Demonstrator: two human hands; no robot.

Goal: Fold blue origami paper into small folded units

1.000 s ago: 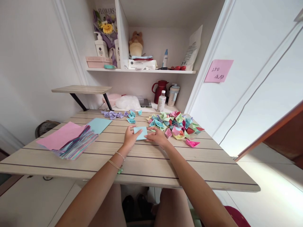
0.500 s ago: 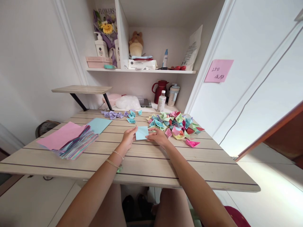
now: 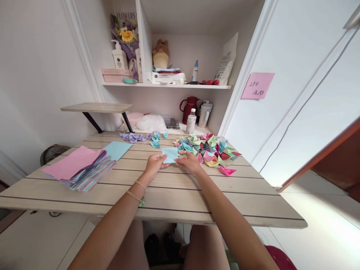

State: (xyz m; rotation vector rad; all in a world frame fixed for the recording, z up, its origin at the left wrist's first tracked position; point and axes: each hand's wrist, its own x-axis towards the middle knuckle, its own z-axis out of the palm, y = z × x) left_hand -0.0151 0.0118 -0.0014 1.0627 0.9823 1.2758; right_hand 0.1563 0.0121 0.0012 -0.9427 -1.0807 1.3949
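Observation:
A small light-blue folded paper square [image 3: 170, 154] is held between my two hands just above the table. My left hand [image 3: 155, 164] pinches its lower left corner, with the thumb on top. My right hand [image 3: 188, 161] is closed on its right side, fingers partly behind the paper. Right of my right hand lies a pile of folded paper boats [image 3: 210, 144] in many colours, with a bright pink boat [image 3: 227, 171] at its near edge. Beyond my hands sit a few blue folded pieces [image 3: 155, 138] and several purple ones [image 3: 135, 137].
A stack of coloured paper sheets [image 3: 92, 172] lies on the left of the slatted table [image 3: 174, 195], beside a blue sheet [image 3: 117, 150]. A small raised wooden shelf [image 3: 97, 107] stands behind it. At the back are a bottle [image 3: 191, 122], a red jug [image 3: 191, 108] and a tumbler [image 3: 205, 113].
The blue paper square has moved slightly up and to the right in my hands. My left thumb has slid from its upper left edge to the lower left corner.

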